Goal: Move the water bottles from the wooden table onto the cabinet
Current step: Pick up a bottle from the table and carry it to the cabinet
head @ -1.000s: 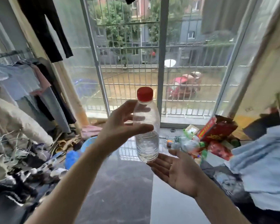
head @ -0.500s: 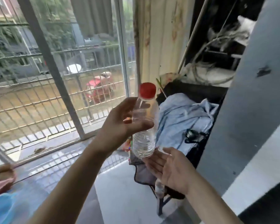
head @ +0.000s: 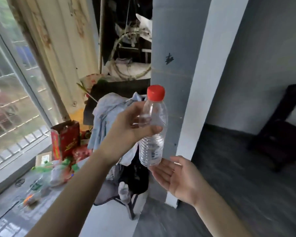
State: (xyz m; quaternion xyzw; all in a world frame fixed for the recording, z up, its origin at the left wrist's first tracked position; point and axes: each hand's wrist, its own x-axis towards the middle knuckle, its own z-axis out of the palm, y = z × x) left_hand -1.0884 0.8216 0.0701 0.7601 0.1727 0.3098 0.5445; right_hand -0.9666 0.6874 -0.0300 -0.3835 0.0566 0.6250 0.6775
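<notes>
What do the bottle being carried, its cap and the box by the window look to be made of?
Bottle: clear thin plastic, glossy, with ribbed rings on the lower half; the left hand shows through it. Cap: opaque red plastic, smooth, probably matte. Red box: likely printed cardboard, with an open top flap; the blur leaves the finish uncertain.

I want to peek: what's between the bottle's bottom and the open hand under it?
Nothing. In the head view the water bottle, held by the left hand, hangs just above the right hand; whether they touch is unclear.

left hand (head: pixel 126 127) grips water bottle (head: pixel 152 134); right hand (head: pixel 176 177) open beneath.
</notes>
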